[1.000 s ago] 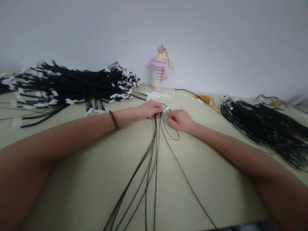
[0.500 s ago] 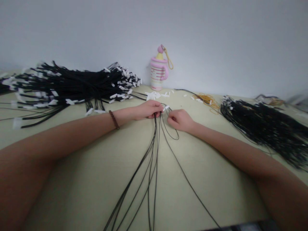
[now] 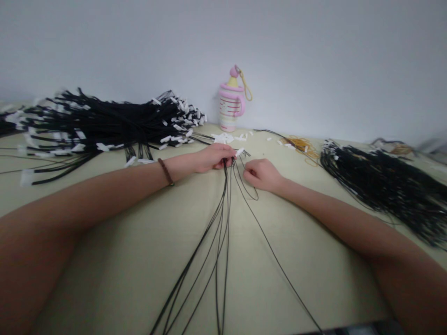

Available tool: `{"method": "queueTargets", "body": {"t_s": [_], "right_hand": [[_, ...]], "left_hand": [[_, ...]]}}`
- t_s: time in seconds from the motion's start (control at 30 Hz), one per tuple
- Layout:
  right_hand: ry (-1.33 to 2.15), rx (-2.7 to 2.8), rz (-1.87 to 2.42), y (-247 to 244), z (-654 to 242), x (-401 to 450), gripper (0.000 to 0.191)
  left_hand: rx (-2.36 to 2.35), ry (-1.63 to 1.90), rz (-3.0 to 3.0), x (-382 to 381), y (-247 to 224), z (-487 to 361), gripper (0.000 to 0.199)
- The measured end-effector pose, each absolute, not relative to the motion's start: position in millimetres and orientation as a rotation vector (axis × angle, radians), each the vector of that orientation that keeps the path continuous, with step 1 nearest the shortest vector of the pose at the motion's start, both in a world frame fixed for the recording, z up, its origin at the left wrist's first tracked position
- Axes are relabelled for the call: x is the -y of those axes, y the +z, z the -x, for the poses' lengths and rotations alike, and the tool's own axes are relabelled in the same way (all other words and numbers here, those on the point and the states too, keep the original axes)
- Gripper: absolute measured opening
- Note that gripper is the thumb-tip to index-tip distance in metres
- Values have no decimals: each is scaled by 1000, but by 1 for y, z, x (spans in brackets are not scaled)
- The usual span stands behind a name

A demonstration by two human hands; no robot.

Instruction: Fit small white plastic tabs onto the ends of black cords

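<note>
Near the middle of the table, my left hand [image 3: 217,157] is closed around several thin black cords [image 3: 195,253], which hang from its fingers and fan out toward the near edge. A small white piece [image 3: 239,152] shows at its fingertips, beside some cord ends. My right hand [image 3: 262,174] rests just to the right with its fingers curled. A looped cord [image 3: 256,197] runs close by its fingers, but whether they grip it is hidden. One single cord [image 3: 275,260] stretches off to the lower right.
A large heap of black cords with white ends [image 3: 115,118] lies at the left. Another black cord bundle [image 3: 380,186] is at the right, near yellow rubber bands [image 3: 302,145]. White pieces [image 3: 225,138] are scattered before a pink and white cup [image 3: 229,109] by the wall.
The white piece at my left fingertips has shifted and tilted slightly, and the looped cord has drawn up a little. Both hands stay nearly in place.
</note>
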State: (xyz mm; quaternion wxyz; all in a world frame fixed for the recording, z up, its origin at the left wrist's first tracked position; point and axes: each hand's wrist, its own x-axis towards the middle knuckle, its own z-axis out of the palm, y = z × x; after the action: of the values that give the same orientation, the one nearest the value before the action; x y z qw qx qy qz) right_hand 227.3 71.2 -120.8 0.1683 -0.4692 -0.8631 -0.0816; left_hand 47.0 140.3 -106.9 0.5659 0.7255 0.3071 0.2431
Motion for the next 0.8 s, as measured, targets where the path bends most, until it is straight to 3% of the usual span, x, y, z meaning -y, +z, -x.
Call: {"method": "queueTargets", "body": {"t_s": [0.8], "right_hand": [[-247,2459,1352,-120,-226,-70,24]], "left_hand": [[-676,563,-1761,-145,-109,-43,16]]}}
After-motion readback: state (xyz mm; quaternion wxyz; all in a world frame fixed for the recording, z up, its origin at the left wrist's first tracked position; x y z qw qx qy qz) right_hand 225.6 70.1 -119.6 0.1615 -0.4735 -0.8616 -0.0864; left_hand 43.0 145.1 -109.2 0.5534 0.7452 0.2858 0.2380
